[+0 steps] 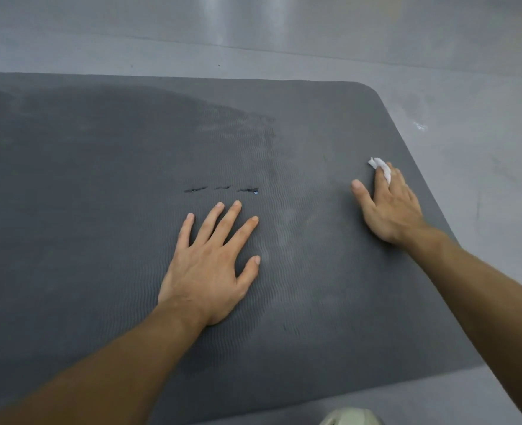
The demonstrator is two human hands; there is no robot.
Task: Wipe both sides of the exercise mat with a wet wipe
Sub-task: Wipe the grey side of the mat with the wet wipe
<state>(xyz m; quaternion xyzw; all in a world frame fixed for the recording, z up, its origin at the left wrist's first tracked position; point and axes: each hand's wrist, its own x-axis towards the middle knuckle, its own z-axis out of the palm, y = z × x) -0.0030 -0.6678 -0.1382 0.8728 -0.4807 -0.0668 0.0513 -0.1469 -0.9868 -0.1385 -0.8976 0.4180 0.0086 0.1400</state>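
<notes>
**Operator:** Where do I stand on this side?

**Spotter:** Partway, I'd say. The exercise mat (100,210) lies flat on the grey floor (483,148), one face up. A darker patch (100,124) toward the far left looks damp, so that part is probably wiped. The paler band down the middle and the strip near you look dry.

**Operator:** And my hands?

**Spotter:** Your left hand (210,265) is flat on the mat with its fingers spread and straight. It holds nothing and only pins the mat down, just short of three small slits (222,189). Your right hand (391,207) is near the mat's right edge with the thumb splayed wide. The wet wipe (380,168) is wedged between two of its fingers and pressed to the surface, one white corner poking out ahead.

**Operator:** What's left, then?

**Spotter:** By my reckoning, the right end and the near strip of this face. After that comes the whole underside, which I can't see from here. The mat isn't flipped yet.
</notes>
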